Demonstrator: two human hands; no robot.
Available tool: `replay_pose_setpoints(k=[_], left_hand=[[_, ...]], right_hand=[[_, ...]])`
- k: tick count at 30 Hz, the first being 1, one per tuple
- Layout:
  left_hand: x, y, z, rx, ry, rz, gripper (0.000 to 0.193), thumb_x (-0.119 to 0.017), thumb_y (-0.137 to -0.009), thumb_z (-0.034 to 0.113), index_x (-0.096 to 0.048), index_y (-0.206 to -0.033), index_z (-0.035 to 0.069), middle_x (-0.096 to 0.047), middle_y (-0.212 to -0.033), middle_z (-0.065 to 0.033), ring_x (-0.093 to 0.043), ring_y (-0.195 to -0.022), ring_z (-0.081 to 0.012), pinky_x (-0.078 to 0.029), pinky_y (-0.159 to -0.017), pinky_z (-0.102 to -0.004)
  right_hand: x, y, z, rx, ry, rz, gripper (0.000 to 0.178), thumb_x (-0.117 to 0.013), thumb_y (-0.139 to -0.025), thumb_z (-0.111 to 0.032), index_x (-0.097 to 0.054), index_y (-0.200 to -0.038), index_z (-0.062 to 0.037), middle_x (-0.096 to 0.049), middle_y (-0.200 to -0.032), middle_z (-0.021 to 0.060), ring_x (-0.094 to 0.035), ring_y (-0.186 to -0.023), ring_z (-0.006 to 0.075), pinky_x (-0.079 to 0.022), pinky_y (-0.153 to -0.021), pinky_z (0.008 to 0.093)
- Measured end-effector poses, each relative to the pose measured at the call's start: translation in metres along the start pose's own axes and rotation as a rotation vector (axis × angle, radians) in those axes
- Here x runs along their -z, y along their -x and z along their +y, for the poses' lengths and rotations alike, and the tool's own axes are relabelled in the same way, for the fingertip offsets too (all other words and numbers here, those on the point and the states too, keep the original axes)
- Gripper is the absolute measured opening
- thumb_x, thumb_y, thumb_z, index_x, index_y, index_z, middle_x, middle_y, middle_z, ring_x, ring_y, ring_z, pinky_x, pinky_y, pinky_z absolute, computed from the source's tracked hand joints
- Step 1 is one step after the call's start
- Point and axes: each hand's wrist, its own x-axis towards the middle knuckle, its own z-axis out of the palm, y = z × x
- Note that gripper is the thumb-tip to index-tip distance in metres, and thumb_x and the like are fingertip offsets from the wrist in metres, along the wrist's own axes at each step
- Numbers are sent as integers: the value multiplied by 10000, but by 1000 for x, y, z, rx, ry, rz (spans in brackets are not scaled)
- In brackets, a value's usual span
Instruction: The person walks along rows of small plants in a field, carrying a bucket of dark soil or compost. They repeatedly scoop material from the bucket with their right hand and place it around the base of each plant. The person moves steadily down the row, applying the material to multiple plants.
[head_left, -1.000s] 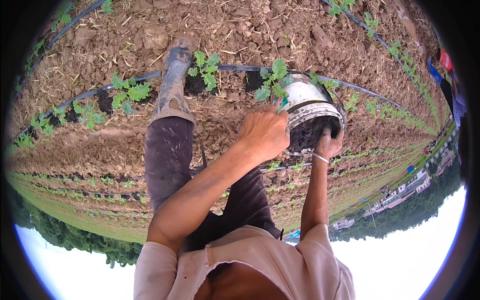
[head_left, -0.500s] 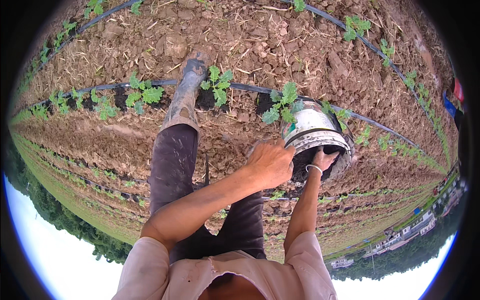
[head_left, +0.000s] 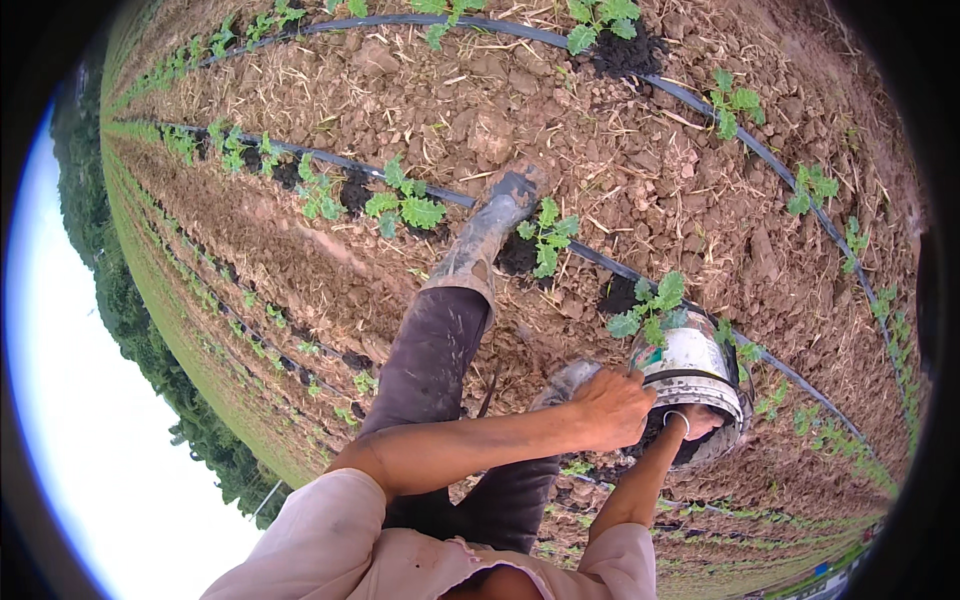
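My left hand [head_left: 615,408] is closed in a fist against the edge of a white, mud-smeared bucket [head_left: 690,352], apparently gripping it there. The bucket is tilted with its mouth toward me, and a black band runs around it below the rim. Dark, loose soil [head_left: 655,428] shows inside. My right hand [head_left: 704,420], with a pale bangle at the wrist, reaches into the bucket; its fingers are mostly hidden. A leafy green seedling [head_left: 655,306] stands against the bucket's far side, with a dark soil patch [head_left: 618,295] beside it.
Black drip hoses [head_left: 600,260] run along rows of seedlings [head_left: 405,200] across cloddy brown ground with straw [head_left: 600,130]. My muddy boot [head_left: 480,235] is planted by the nearest hose, close to another seedling [head_left: 548,236]. Trees [head_left: 130,270] edge the field at the left.
The view has turned, so the field, bucket and both hands appear lower and farther right. My right hand sits deeper in the bucket. My left fist stays at the bucket's edge.
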Motion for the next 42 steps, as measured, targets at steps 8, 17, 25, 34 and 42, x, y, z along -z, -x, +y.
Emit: replay_pose_setpoints(k=[8,17,25,34,42], left_hand=[[29,2,-3,-19,63,45,288,-584,-720,94,-625,-968,-48,-603,-978,-277,-645,-782,-395,-507,-672,-479],[78,11,-8,28,44,-10,262,-596,-728,127,-667,-923,-33,-618,-984,-265,-641,-817,-358,-515,-679,-440],[97,10,-16,23,14,-61,277,-613,-709,195,-701,-911,26,-639,-916,-188,-630,-855,-299,-498,-674,-440],[76,-2,-42,-61,-233,353,231,-610,-742,258,-693,-890,102,-644,-795,-93,-616,-740,-258,-434,-537,-423],[168,21,-39,-49,-25,20,285,-591,-796,265,-676,-1008,94,-658,-914,-113,-641,-855,-270,-498,-640,-461]], right_hand=[[-23,-66,77,148,-376,-291,664,-756,-699,-284,-551,-1195,106,-602,-1180,264,-610,-1026,383,-481,-926,438],[148,37,-14,88,-1150,-672,352,-665,-772,-171,-619,-1074,4,-645,-938,101,-628,-751,236,-556,-691,351],[121,210,-359,568,-1124,-1065,366,-650,-711,17,-590,-1071,-13,-627,-870,81,-624,-710,201,-536,-616,328],[18,369,-632,1246,-645,-704,665,-754,-692,-349,-573,-1224,7,-634,-1139,225,-608,-1053,340,-446,-936,357],[-18,356,-610,1461,-715,-519,329,-681,-763,-270,-704,-1069,-153,-704,-909,144,-674,-865,287,-512,-787,363]])
